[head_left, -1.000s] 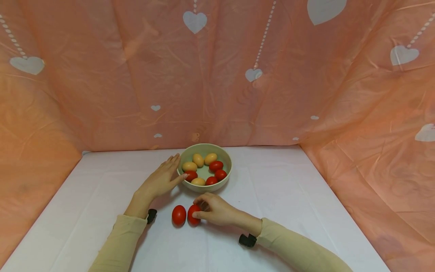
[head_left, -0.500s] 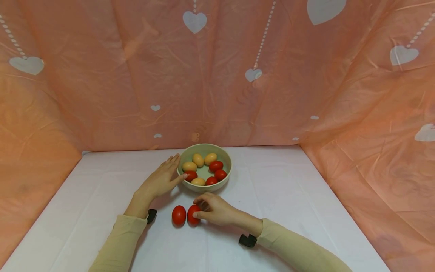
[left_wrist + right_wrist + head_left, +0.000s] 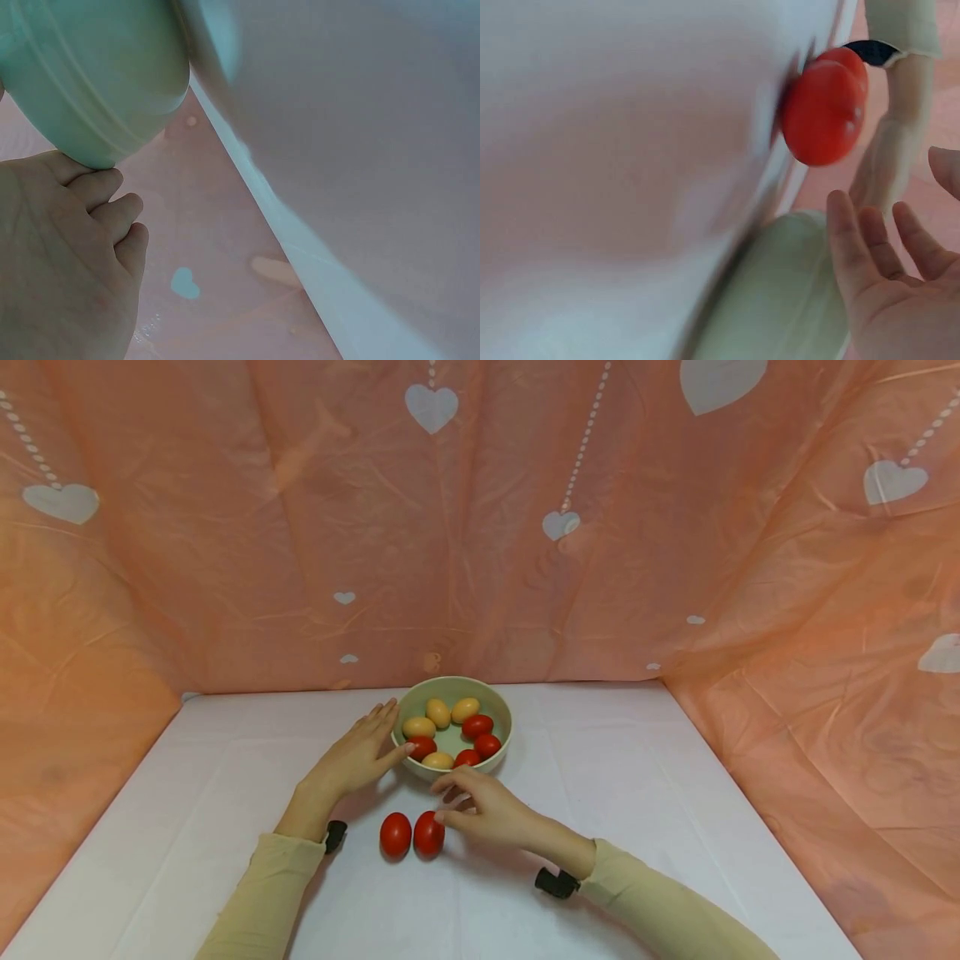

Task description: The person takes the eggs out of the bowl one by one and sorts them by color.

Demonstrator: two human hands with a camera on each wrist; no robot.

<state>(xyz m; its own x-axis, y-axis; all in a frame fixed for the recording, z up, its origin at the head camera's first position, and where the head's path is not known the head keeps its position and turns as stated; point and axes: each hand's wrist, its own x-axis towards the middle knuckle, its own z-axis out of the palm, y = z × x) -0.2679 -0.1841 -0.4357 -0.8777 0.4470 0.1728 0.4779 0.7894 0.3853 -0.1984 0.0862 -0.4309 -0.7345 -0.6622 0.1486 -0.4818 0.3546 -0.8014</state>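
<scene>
A pale green bowl (image 3: 501, 762) holds several tan egg-shaped pieces (image 3: 438, 713) and several glossy red egg-shaped pieces (image 3: 477, 727). My left hand (image 3: 356, 753) rests against the bowl's left side, its fingers along the outside and its thumb across the rim. Two more red egg-shaped pieces lie side by side in front of the bowl, a left one (image 3: 395, 836) and a right one (image 3: 429, 835). Just right of that pair is my right hand (image 3: 487, 810), fingers spread and loosely bent; the right wrist view shows a gap between its fingers (image 3: 847, 240) and the red pieces (image 3: 823, 112).
A white cloth (image 3: 637, 777) covers the table. Pink fabric (image 3: 487, 593) with white hearts hangs behind and at both sides, meeting the table just behind the bowl. Black wrist straps (image 3: 557, 883) sit below the sleeves.
My right hand has let go of the right red piece and moved slightly up and to the right, its fingers spreading. The left hand and the bowl have not moved.
</scene>
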